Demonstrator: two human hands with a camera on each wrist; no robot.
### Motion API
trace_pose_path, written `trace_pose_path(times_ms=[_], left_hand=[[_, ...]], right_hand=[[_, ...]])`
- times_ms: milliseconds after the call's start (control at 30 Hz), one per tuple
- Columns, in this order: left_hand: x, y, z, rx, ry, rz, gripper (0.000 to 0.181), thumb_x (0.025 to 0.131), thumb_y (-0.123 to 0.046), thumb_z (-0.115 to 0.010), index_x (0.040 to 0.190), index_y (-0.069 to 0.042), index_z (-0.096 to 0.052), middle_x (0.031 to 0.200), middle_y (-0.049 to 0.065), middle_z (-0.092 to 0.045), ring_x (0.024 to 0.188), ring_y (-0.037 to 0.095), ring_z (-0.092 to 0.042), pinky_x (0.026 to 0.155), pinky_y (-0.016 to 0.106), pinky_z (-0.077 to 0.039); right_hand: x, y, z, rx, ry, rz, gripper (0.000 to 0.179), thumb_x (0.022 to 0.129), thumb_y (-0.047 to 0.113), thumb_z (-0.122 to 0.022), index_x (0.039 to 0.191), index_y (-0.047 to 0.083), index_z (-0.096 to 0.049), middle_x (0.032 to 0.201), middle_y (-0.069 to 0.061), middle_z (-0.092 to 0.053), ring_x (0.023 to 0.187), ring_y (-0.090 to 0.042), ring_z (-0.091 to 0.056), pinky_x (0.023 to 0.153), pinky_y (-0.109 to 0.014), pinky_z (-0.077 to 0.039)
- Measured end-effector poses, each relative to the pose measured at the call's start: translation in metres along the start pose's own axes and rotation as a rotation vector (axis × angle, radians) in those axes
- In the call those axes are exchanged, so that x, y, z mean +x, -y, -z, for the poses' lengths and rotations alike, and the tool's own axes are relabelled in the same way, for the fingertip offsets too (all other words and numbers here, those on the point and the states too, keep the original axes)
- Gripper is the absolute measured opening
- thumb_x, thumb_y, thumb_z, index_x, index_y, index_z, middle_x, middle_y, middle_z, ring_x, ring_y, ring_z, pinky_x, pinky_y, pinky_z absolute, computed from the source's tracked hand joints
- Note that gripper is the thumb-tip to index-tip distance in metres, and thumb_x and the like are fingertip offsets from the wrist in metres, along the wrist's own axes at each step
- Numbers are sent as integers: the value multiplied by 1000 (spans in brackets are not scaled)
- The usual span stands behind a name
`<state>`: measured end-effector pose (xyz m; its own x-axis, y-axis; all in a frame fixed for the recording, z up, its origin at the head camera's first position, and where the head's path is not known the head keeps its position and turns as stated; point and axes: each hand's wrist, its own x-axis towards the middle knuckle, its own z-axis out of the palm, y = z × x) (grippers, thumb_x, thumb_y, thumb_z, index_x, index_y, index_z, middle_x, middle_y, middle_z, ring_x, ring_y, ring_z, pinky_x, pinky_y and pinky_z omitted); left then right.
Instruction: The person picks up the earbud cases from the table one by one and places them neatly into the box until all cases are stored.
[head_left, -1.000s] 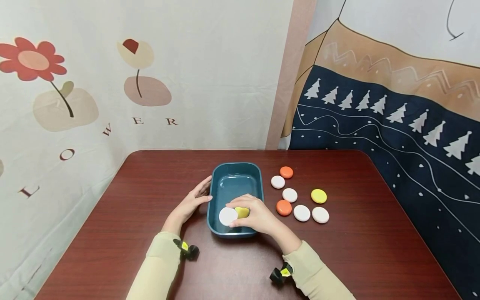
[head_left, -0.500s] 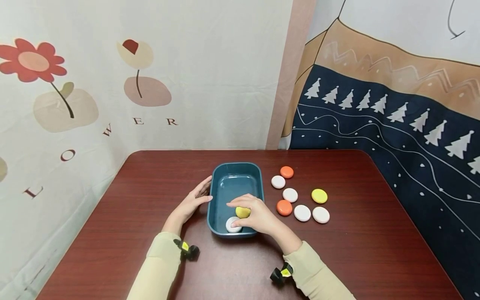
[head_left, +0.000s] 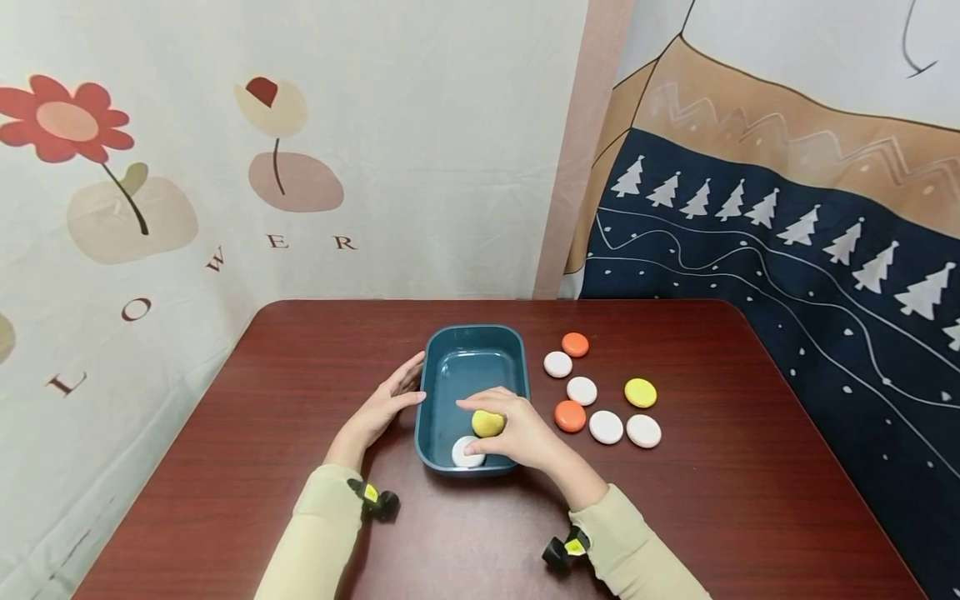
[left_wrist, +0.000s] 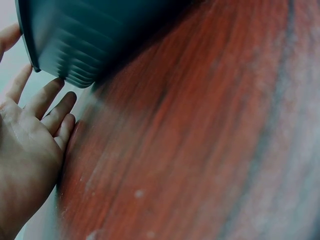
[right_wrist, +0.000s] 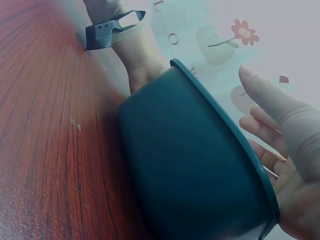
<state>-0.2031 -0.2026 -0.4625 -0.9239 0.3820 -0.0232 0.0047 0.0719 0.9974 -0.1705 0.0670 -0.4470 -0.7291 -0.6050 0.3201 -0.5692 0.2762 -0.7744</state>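
A dark teal rectangular bin (head_left: 474, 367) stands on the table in the head view. Inside its near end lie a white round disc (head_left: 463, 452) and a yellow one (head_left: 487, 423), partly covered by my right hand (head_left: 521, 429). That hand hovers over the bin, thumb and fingers spread apart, gripping nothing; the right wrist view shows its fingers (right_wrist: 265, 127) above the rim. My left hand (head_left: 377, 414) rests against the bin's left side with extended fingers, and in the left wrist view its fingertips touch the bin wall (left_wrist: 75, 40).
Right of the bin, several loose discs lie on the brown table (head_left: 712, 483): white ones (head_left: 606, 427), orange ones (head_left: 570, 417) and a yellow one (head_left: 641, 392). Printed cloths (head_left: 450, 167) hang behind the table's far edge.
The white disc between my right thumb and fingers has been let go and dropped to the bin's near end. My left hand has stayed in place.
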Motion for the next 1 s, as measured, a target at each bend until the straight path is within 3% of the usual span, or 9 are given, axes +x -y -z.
trace_pose_path(times_ms=[500,800,1000], left_hand=[[0,2,1,-5,-4,-1,69,94,1,-55,153,-5,-19,155,22,-18,142,37,-14,112,52,-11],[0,2,1,-11,6,-12,69,93,1,-54,153,-4,-19,154,23,-19,141,37,-16,111,53,-12],[1,1,1,-11,7,-14,69,93,2,-54,153,-5,-19,154,22,-20,141,38,-16,111,54,-12]], right_hand=[[-3,0,11,28,-54,-6,60,70,24,-87,126,18,-66,122,9,-61,115,-10,-50,92,-36,-46],[-5,-2,22,61,-126,45,59,67,21,-88,122,12,-67,117,3,-65,112,-14,-53,90,-46,-47],[-8,-4,33,77,-153,-7,58,69,16,-87,122,12,-67,118,0,-64,113,-17,-52,86,-49,-47]])
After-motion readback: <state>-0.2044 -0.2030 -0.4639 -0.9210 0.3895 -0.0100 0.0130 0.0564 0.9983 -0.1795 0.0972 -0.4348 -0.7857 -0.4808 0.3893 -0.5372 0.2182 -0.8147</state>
